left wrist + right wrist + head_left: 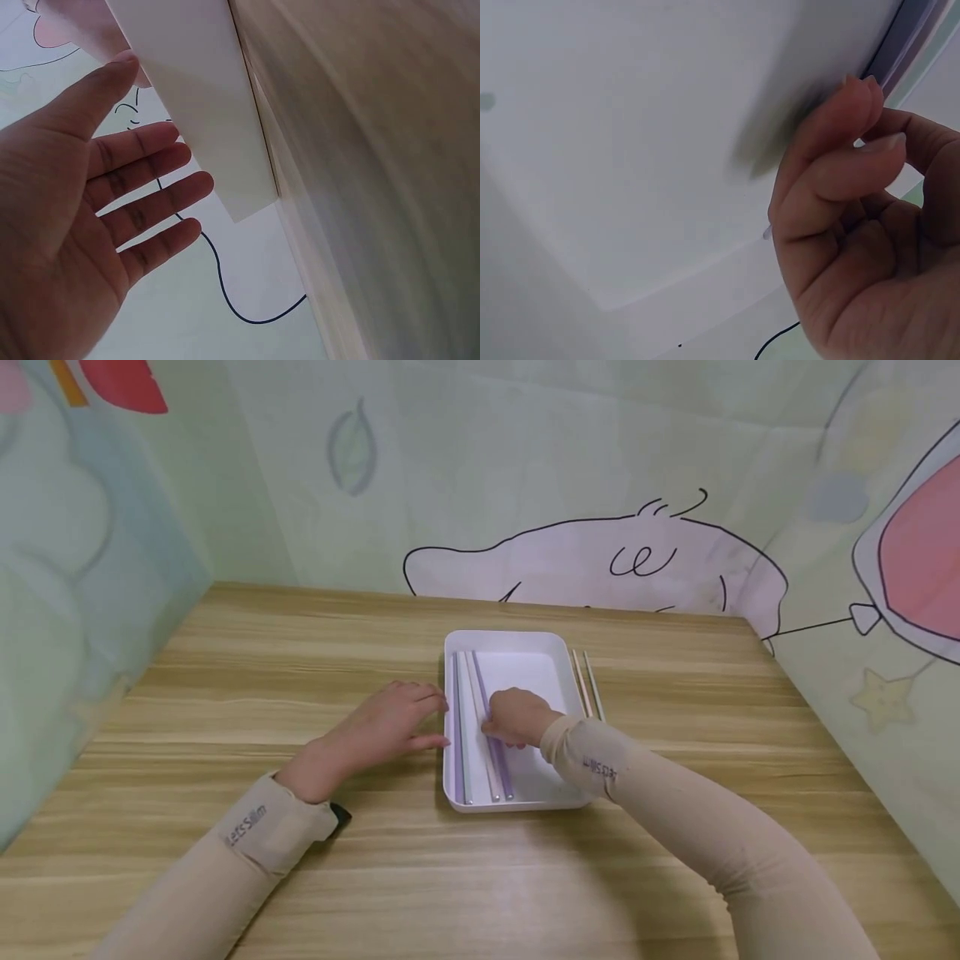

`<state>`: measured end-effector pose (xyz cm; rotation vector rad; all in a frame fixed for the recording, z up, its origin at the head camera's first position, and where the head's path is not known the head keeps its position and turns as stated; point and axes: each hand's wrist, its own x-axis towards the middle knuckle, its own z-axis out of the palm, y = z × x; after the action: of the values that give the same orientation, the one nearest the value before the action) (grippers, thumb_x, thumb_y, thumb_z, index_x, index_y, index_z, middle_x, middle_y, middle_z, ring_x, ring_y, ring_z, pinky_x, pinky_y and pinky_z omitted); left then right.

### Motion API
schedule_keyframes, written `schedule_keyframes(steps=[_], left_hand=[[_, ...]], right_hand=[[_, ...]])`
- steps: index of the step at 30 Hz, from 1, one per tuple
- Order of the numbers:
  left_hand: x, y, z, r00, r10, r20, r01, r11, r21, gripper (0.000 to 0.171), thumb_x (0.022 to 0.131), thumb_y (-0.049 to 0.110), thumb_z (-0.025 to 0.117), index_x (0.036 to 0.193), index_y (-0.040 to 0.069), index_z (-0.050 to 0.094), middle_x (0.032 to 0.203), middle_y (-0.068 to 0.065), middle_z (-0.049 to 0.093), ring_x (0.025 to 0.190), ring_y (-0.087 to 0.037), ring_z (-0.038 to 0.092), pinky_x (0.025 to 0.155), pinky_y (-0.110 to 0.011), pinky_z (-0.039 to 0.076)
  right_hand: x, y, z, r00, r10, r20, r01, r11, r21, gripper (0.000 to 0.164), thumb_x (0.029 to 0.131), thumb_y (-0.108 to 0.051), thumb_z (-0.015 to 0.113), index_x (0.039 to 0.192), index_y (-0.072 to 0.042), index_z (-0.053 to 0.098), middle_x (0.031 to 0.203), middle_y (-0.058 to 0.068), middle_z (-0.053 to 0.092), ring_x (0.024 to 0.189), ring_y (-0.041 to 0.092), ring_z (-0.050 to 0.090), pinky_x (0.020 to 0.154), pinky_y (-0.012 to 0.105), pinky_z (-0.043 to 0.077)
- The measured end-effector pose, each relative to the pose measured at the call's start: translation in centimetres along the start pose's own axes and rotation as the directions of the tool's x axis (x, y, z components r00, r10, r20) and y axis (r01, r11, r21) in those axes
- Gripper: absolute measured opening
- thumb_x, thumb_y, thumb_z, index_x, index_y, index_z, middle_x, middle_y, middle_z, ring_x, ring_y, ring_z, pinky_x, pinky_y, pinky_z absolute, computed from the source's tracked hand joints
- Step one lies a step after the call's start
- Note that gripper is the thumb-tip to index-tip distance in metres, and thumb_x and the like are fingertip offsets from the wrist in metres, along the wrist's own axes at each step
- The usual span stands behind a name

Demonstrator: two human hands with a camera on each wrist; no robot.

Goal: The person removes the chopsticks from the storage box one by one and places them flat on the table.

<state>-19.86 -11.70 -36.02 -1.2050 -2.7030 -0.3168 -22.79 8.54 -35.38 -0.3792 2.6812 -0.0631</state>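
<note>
A white rectangular tray (536, 802) stands on the wooden table with several chopsticks lengthwise along its left part. Inside it, my right hand (519, 714) reaches down with curled fingers and pinches a purple chopstick (506, 777). A pale pink chopstick (491, 777) lies close beside that one. Further left are a pale green chopstick (463, 752) and another purple one. In the right wrist view, the fingertips (862, 94) meet the chopsticks' side. Fingers extended, my left hand (390, 727) touches the tray's left wall (187, 90) and holds nothing.
Two more chopsticks, a pinkish one (581, 681) and a pale green one (593, 685), lie on the table just right of the tray, partly hidden by my right forearm. A printed cloth (480, 477) hangs behind the table (337, 877) and along its sides.
</note>
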Motion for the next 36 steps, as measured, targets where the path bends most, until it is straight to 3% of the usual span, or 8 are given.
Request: schedule_keyframes(steps=[25, 36], left_hand=[[0.1, 0.0, 0.1, 1.000, -0.001, -0.015, 0.000, 1.000, -0.013, 0.042, 0.085, 0.035, 0.070, 0.109, 0.001, 0.064, 0.115, -0.013, 0.066, 0.108, -0.030, 0.063, 0.094, -0.046, 0.050], [0.1, 0.0, 0.0, 1.000, -0.007, -0.005, 0.007, 1.000, -0.017, 0.044, 0.085, 0.037, 0.071, 0.110, 0.001, 0.064, 0.114, -0.013, 0.067, 0.108, -0.029, 0.063, 0.095, -0.046, 0.050]], right_hand=[[-0.3, 0.5, -0.7, 1.000, 0.025, -0.016, -0.024, 0.998, 0.054, 0.029, 0.095, -0.029, 0.056, 0.076, -0.009, 0.062, 0.064, 0.001, 0.068, 0.049, 0.011, 0.058, 0.049, 0.023, 0.045], [-1.4, 1.3, -1.7, 1.000, 0.020, -0.020, -0.019, 0.998, 0.059, 0.029, 0.095, -0.028, 0.055, 0.074, -0.010, 0.065, 0.067, 0.002, 0.069, 0.052, 0.012, 0.060, 0.053, 0.025, 0.047]])
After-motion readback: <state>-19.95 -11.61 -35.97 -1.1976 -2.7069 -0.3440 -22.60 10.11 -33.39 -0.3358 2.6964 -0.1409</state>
